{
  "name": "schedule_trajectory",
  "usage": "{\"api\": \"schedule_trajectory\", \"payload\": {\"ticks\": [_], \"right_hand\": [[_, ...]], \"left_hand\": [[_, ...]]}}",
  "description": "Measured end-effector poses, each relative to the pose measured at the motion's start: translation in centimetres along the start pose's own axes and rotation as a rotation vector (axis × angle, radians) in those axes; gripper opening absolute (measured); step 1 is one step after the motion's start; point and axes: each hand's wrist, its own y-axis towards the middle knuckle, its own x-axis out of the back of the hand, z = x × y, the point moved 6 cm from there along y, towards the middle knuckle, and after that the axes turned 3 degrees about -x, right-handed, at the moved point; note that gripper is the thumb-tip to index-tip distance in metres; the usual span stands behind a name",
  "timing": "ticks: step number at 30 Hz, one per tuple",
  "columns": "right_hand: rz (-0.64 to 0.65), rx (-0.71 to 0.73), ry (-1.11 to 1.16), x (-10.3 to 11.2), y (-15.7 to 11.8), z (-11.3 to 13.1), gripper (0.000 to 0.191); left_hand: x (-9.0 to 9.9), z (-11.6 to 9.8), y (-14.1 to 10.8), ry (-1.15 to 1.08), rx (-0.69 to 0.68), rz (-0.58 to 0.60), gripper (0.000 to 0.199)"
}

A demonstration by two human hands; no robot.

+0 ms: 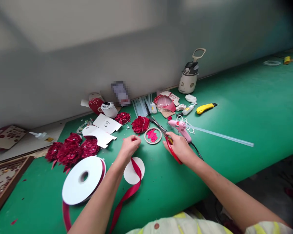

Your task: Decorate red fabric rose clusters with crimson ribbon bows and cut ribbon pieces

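Observation:
My left hand [131, 144] is closed in a pinch just left of a small ring [146, 140] that has cut red ribbon pieces [152, 135] inside it; what its fingers hold is too small to tell. At the red handle of the scissors [170, 148] is my right hand [179, 146], its fingers around them. The blades point up and left, toward a dark red ribbon flower [140, 124]. A long red ribbon [127, 195] crosses a white disc [130, 174] below my left hand. The large white ribbon spool [75, 185] lies left of my left forearm.
A pink glue gun [182, 128] with a long glue stick [224, 136] lies beyond my right hand. Farther back are a yellow cutter [205, 108] and a white bottle [188, 81]. Red flowers [69, 152] and white card pieces [106, 123] lie at left, near a wooden tray [13, 182].

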Motion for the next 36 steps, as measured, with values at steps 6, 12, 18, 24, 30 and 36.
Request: {"api": "schedule_trajectory", "payload": {"ticks": [6, 12, 18, 24, 30, 36], "right_hand": [[-0.092, 0.02, -0.179, -0.5, 1.8, 2.4, 0.029], [-0.208, 0.008, -0.299, -2.2, 1.9, 3.2, 0.033], [-0.238, -0.011, -0.377, -3.4, 2.1, 3.5, 0.026], [-0.202, 0.006, -0.411, -4.5, 1.0, 3.9, 0.026], [-0.173, 0.06, -0.4, -5.5, 0.2, 4.6, 0.027], [-0.115, 0.124, -0.357, -5.5, -0.1, 4.8, 0.031]], "left_hand": [[2.3, 3.2, -3.0, -0.509, 0.088, 0.151, 0.022], [4.4, 2.7, -6.5, -0.478, 0.038, 0.259, 0.031], [5.7, 2.8, -8.9, -0.289, -0.024, 0.202, 0.045], [5.9, 3.5, -8.1, -0.384, -0.048, 0.04, 0.03], [3.9, 3.5, -5.9, -0.636, -0.105, 0.215, 0.027], [2.4, 3.0, -4.4, -0.698, -0.046, 0.285, 0.031]]}}
